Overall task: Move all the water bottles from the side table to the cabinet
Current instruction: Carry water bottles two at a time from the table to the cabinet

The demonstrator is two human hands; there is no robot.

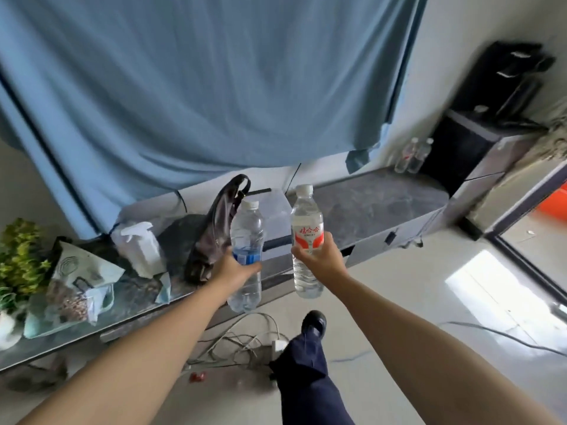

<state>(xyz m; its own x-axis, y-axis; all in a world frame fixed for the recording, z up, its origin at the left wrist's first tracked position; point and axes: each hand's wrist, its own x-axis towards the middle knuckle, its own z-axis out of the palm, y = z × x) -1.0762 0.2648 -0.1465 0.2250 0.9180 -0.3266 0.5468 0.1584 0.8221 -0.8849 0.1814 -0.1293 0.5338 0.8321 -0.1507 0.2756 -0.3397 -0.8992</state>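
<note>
Each hand wraps around a clear plastic bottle: the left hand (234, 266) holds the blue-label bottle (247, 240), the right hand (319, 256) the red-label bottle (306, 228), both upright so they carry easily to the grey stone-topped cabinet (377, 204).

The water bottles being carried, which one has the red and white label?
The bottle in the right hand, the red-label bottle. The one in the left hand is the blue-label bottle.

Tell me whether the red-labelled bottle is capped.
Capped: the red-labelled bottle, gripped upright in the right hand, carries a white cap on its neck.
</note>
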